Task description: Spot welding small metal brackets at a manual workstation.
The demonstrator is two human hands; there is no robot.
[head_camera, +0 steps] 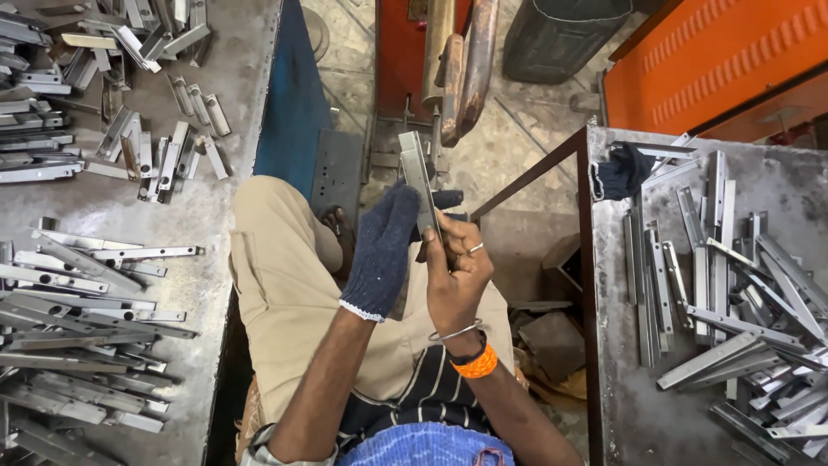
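Metal strip (419,181) clasped by gloved left hand (384,250) and bare right hand (457,272).

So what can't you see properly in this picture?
Head view only:
- Metal strip: its lower end is hidden between the gloved left hand and the bare right hand.
- Pile of metal pieces on the right table: cut off by the picture's edge.
- Dark cloth: too bunched to tell what it is.
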